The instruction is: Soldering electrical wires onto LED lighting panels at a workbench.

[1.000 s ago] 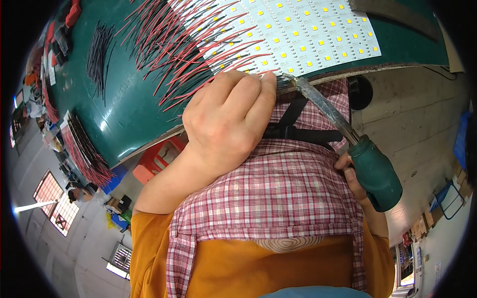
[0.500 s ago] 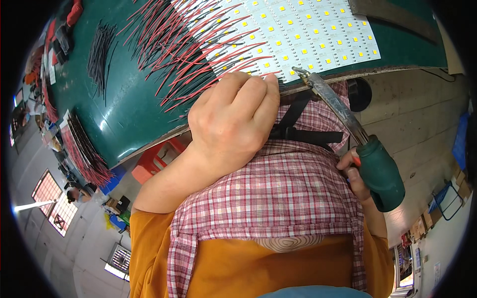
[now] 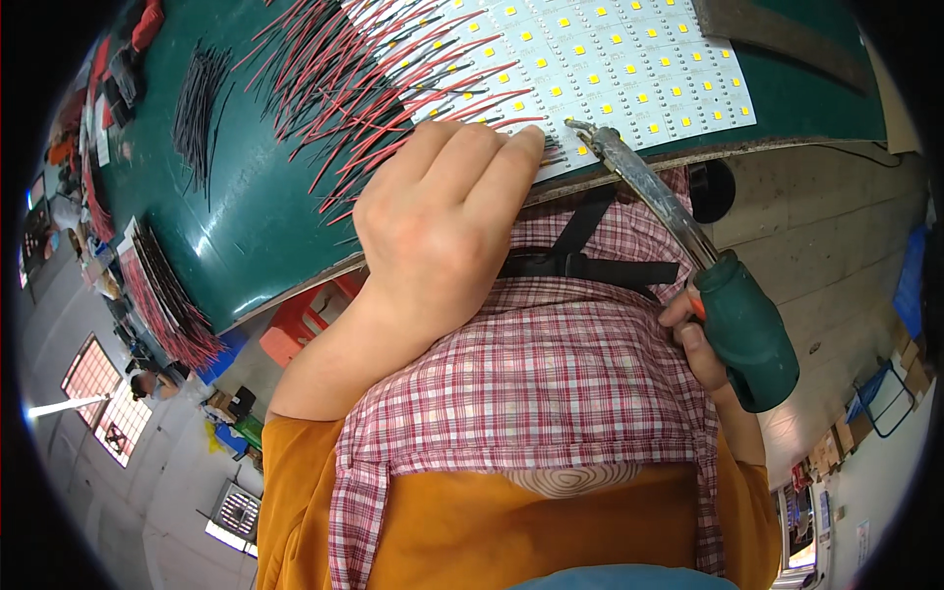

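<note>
Fingers of my left hand [image 3: 428, 226] are bent and bunched together at the near edge of a flat white circuit board [image 3: 639, 59] dotted with small yellow squares. I cannot tell whether they are clamped on anything: the undersides of the fingertips are hidden, though a few fine dark strands show just beside them. I judge that this low grip steadies the board's edge or a wire end.

My right hand [image 3: 696, 339], mostly hidden, has its fingers wrapped around a green-handled, metal-shafted soldering iron [image 3: 664, 197]. Held from low on the right, it slants up to the left, which probably keeps its shaft away from my skin. Its bent tip is over the board, just right of my left fingers; whether it touches, I cannot tell.

The board lies on a glossy dark green surface [image 3: 256, 216], its near edge close to the rim, likely for easy reach. Thin red and black wires [image 3: 334, 88] fan out from its left side, perhaps to stay clear of the iron. A flat dark grey bar [image 3: 782, 41] lies at the board's far right side, maybe as a weight. Well left is a loose bundle of thin black wires [image 3: 200, 113].

Tiny marks printed between the yellow squares are too small to read, and I can make out no label on the green handle.
</note>
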Motion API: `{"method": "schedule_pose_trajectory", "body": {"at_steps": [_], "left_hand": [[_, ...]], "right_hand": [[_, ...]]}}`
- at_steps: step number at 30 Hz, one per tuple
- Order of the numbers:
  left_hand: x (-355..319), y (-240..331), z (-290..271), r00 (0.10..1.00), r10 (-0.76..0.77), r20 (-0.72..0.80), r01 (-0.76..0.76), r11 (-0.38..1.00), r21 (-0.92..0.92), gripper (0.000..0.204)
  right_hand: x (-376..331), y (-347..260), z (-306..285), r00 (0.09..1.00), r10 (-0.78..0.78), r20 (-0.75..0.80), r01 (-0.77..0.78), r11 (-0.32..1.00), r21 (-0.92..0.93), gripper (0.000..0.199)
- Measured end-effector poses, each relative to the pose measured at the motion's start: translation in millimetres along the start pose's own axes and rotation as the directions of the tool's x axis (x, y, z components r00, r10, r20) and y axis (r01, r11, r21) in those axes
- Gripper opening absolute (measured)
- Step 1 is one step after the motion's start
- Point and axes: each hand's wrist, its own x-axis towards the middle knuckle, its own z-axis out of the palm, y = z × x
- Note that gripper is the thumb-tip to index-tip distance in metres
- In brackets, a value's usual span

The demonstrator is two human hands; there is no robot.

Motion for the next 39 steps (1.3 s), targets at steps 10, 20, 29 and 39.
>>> {"method": "schedule_pose_trajectory", "body": {"at_steps": [10,20,29,39], "left_hand": [[-2,1,1,0.999,0.039,0.000,-0.039,0.999,0.033,0.026],[-2,4,0,0.998,-0.022,0.053,0.021,1.000,0.019,0.025],[3,-3,-3,1.000,-0.019,-0.015,0.018,0.998,-0.063,0.023],[4,-10,4,0.998,-0.055,-0.037,0.054,0.998,-0.031,0.024]], "right_hand": [[-1,2,-2,0.999,-0.030,0.042,0.034,0.993,-0.115,0.018],[7,-11,-4,0.995,0.012,0.099,0.000,0.992,-0.125,0.009],[8,-15,2,0.998,0.059,0.007,-0.059,0.997,-0.046,0.006],[15,-17,-2,0.992,-0.005,0.125,0.021,0.992,-0.128,0.014]]}}
